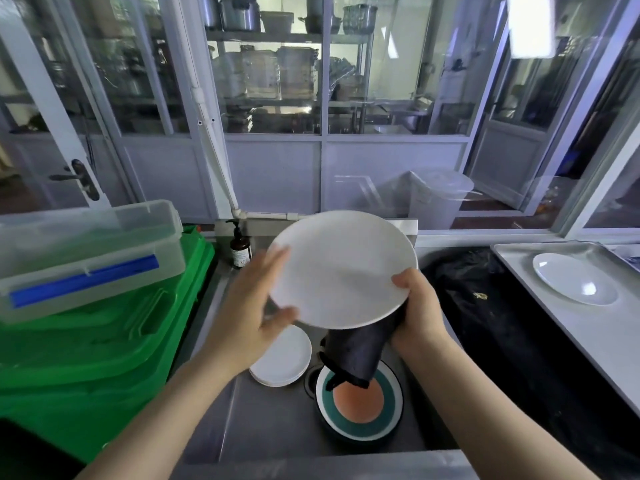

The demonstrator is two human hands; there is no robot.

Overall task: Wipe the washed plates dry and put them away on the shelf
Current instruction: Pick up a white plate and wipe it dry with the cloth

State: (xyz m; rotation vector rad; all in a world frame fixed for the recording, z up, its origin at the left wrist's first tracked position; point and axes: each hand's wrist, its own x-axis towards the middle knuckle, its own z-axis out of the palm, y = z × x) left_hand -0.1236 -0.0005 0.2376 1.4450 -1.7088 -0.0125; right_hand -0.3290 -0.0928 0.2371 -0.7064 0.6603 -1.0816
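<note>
A round, smooth white plate [341, 268] is held tilted above the steel sink [263, 420]. The left hand [256, 303] pinches its left rim; the right hand [417, 306] clamps the right rim with a dark cloth [353, 348] hanging below.

White-framed glass partition panels [325, 81] run across the back, with a metal rack of steel pots [287, 36] visible behind them. A white door with a dark lever handle [81, 178] stands at left, and daylight comes through the panes.
</note>
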